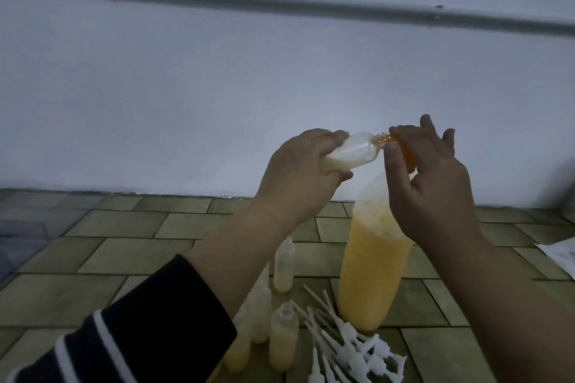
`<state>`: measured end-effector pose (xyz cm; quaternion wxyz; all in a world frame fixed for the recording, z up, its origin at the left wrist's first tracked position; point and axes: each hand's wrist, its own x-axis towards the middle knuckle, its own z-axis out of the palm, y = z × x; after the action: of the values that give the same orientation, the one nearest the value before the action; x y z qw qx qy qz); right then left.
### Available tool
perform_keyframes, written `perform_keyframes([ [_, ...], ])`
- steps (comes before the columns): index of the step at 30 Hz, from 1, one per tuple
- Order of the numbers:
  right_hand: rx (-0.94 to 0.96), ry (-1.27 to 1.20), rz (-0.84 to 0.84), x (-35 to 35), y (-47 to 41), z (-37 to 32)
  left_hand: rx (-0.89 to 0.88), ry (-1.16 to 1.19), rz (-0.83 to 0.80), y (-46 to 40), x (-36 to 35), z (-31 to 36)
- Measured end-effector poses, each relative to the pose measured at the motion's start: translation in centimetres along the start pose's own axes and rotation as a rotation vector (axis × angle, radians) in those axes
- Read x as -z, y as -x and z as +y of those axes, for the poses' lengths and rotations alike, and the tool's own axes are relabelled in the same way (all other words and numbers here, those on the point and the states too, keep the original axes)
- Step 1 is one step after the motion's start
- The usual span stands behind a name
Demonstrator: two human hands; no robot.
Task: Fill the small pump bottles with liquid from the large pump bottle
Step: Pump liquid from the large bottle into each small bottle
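Small pump bottle (137, 154), tilted w/ neck at large pump bottle's (373, 261) nozzle, gripped round body by left hand (298, 174); right hand (432, 183) pinches nozzle. Light, prob. slippery plastic; hold mid-body.

Count, head view.

Large pump bottle (371, 261): one, standing on the tiled surface, holding yellow-orange liquid.

Small bottles: five visible in all. One held small bottle (137, 154) is up in the hands, lying tilted. Four stand uncapped on the tiles: rear small bottle (284, 264), front small bottle (283, 337), and two more partly hidden behind the left forearm, middle small bottle (261, 311) and nearest small bottle (238, 348).

White pump heads (342, 342): one tangled pile; overlapping tubes, exact number cannot be told, clearly more than six.

Hands: two, left hand (298, 174), right hand (432, 183).

Paper (560, 253) at right edge: one.
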<state>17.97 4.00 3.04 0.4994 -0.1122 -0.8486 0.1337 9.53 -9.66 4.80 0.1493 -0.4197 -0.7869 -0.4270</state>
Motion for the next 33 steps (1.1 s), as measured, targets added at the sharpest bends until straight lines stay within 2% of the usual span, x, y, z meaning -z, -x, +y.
perform_keyframes([
  [5,0.078,0.005,-0.033,1.3,-1.3,-0.2,-0.014,0.035,0.020,-0.5,0.8,0.5],
  [11,-0.010,-0.038,0.045,0.1,-0.3,0.6,0.007,0.064,-0.004,-0.2,-0.3,0.2],
  [19,0.055,0.008,-0.062,1.7,-1.6,0.0,-0.006,0.057,0.012,-0.5,0.7,0.6],
  [24,0.040,0.009,-0.004,1.3,-0.8,0.2,-0.011,0.062,0.011,-0.4,0.0,0.5],
  [28,0.011,-0.013,-0.024,0.7,-0.1,0.5,0.006,0.052,-0.004,0.2,-0.5,0.1],
  [33,0.092,0.017,-0.056,1.8,-0.9,-0.1,-0.042,0.028,0.030,-0.3,0.6,0.5],
])
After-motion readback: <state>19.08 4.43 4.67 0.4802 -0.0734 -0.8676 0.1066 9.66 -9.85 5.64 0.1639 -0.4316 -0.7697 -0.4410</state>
